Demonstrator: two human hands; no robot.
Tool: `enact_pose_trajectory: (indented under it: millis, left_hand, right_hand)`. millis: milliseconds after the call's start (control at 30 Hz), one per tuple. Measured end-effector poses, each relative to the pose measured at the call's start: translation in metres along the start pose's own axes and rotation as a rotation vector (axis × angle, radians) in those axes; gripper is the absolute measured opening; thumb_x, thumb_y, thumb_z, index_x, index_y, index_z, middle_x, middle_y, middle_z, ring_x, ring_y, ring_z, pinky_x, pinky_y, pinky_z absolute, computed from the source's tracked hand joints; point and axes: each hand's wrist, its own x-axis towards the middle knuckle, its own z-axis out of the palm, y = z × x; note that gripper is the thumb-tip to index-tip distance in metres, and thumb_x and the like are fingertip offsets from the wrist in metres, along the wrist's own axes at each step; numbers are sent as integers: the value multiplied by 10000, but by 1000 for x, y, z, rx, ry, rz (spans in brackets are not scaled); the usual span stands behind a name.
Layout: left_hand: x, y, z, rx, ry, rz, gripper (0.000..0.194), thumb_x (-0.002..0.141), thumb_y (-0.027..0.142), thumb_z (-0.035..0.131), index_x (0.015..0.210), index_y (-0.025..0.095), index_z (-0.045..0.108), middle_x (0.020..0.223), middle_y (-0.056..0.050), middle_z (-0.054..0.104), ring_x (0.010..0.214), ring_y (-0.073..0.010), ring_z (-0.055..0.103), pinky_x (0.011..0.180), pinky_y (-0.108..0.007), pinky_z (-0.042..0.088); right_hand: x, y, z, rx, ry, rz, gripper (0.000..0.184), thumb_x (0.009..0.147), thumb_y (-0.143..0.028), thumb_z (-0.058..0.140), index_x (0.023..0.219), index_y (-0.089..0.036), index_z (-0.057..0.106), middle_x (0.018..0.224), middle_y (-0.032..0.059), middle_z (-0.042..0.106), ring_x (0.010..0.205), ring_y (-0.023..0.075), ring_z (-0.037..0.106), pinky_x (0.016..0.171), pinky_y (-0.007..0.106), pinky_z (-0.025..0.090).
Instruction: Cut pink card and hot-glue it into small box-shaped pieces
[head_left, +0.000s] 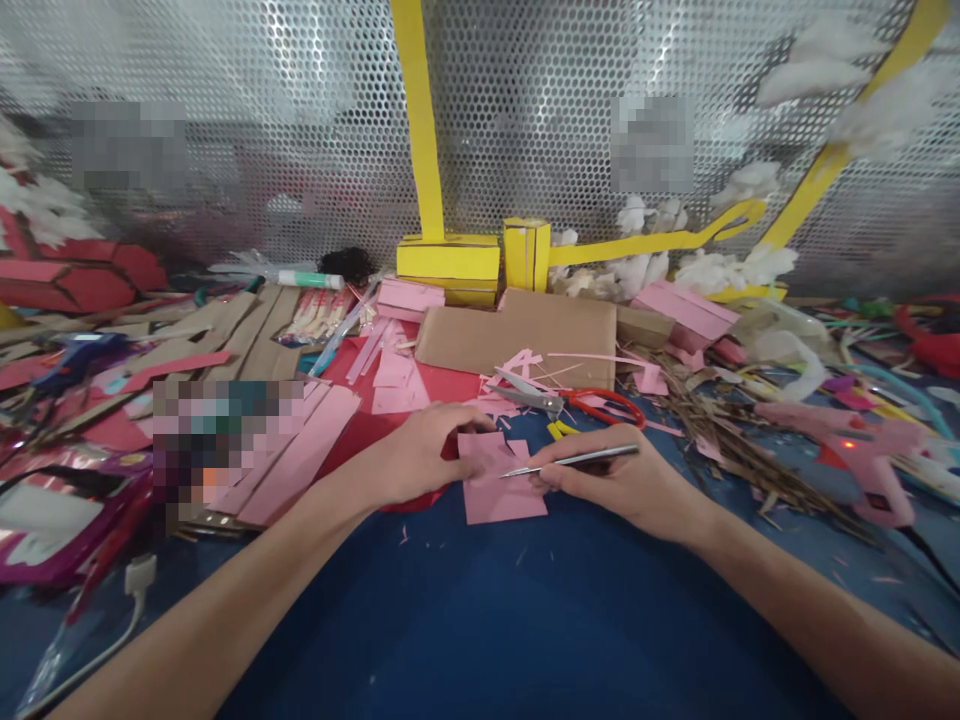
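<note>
A small piece of pink paper (506, 505) lies in front of me on the blue table. My left hand (427, 455) pinches its upper left edge between thumb and curled fingers. In my right hand (622, 480) is a slim silver pen-like tool (600, 456), gripped the way one writes. Its pointed tip rests on or just above the middle of the paper; whether it is a pen or a craft knife I cannot tell. Just beyond the paper lie scissors (600, 402) with orange-red handles, blades apart, among thin pink scraps (517, 365).
Brown cardboard (517, 335) and yellow boxes (450, 260) stand behind, before a perforated metal wall (525, 120). Pink strips (300, 455) are stacked left. A pink glue gun (862, 450) with a lit red light lies right, beside brown strips (742, 440). A white cable (135, 600) runs front left.
</note>
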Motion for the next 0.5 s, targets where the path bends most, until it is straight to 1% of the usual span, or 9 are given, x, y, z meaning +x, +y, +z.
enact_pose_trajectory:
  millis: [167,367,500]
  left_hand:
    - [0,-5,2,13,5,14,424,841,321,740,1256,264,670,1334,-44,690,1206,-263,638,1056,-407,481]
    - [1,-8,3,22,17,44,427,845,331,737,1262,264,670,1330,-46,693,1204,-254,637,1053,-401,479]
    - [0,-5,2,23,13,17,435,860,399,732,1271,270,668,1329,-54,692,1195,-261,642,1038,-407,488]
  right_hand:
    - [-1,4,0,49,1,22,242,890,-442,741,1011,-252,827,920,30,831,869,230,782,810,314,631]
    - [-2,0,2,61,2,28,215,902,-411,729,975,-235,830,886,34,830,821,204,782,762,269,635]
    - [-2,2,0,56,41,18,194,914,-392,721,982,-243,826,855,23,827,800,185,780,763,251,632]
